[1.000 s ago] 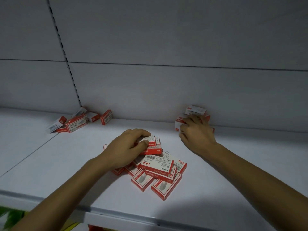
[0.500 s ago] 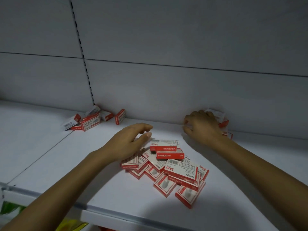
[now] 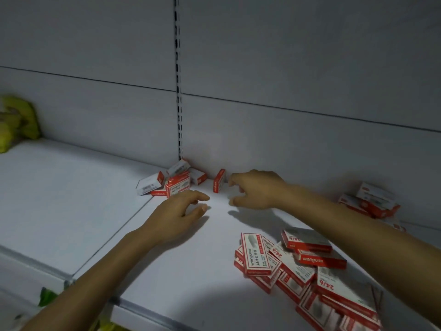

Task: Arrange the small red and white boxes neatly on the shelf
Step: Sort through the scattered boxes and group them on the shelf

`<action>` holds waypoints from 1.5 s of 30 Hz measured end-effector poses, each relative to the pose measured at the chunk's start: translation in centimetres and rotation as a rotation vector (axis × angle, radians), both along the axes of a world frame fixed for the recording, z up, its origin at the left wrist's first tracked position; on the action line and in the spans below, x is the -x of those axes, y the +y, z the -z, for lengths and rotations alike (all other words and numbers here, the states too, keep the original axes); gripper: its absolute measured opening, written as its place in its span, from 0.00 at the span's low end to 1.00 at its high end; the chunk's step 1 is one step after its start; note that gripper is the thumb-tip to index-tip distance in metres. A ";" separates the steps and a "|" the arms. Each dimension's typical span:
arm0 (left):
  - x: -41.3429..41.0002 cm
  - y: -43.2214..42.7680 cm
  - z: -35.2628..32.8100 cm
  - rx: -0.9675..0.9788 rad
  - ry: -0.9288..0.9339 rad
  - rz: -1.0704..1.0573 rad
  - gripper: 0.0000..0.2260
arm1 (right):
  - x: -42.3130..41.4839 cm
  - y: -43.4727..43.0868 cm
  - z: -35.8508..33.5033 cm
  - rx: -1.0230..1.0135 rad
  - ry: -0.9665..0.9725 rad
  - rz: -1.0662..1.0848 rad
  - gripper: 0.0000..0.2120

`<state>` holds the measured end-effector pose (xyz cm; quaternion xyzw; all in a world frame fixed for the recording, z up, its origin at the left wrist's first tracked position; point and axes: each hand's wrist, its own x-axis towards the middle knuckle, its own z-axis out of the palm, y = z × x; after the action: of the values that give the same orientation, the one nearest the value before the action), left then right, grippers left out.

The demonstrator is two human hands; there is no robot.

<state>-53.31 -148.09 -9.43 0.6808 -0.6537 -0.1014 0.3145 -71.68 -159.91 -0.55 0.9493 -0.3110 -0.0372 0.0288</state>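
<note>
On the shelf (image 3: 100, 225), jumbled red-and-white boxes (image 3: 298, 266)

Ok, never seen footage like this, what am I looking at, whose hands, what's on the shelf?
No machine here: a person wears a camera on the head, looking down at their own hands. The left hand and right hand are over a white shelf, holding nothing. Small red and white boxes lie in a loose pile at the front, a cluster in the back corner, a stack at far right. One box stands on edge beside the right hand.
</note>
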 end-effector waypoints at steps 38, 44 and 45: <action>-4.3 -2.6 2.1 0.090 -0.327 -0.170 0.13 | -4.3 2.0 1.4 -0.469 -0.456 0.245 0.21; -4.3 -1.4 1.9 0.132 -0.268 -0.039 0.11 | -2.2 8.9 0.3 -1.211 -1.220 0.427 0.14; -4.2 -1.2 1.7 0.132 -0.253 -0.007 0.13 | -2.2 10.4 1.0 -1.303 -1.314 0.443 0.14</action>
<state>-49.15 -149.25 -11.14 0.6684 -0.6908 0.0296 0.2741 -69.50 -149.56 -1.57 0.5291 -0.3561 0.3332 -0.6944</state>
